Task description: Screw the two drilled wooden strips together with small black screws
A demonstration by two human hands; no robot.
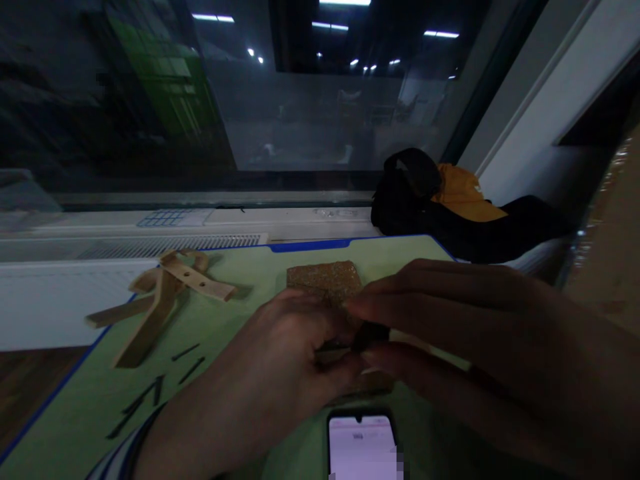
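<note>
My left hand [270, 373] and my right hand [465, 333] meet at the middle of a green mat [90, 407]. Both are closed in a pinch around a small dark piece [369, 335] and a pale strip that I cannot make out clearly. Just behind my fingers lies a brown sheet of sandpaper [324, 280]. A pile of wooden strips with holes [167, 293] rests at the mat's far left. Several thin dark pins [150, 390] lie scattered in front of that pile.
A phone with a lit screen [361, 445] lies at the mat's near edge. A black bag with an orange cap [450, 200] sits at the back right on the sill. A white radiator cover and a dark window run along the back.
</note>
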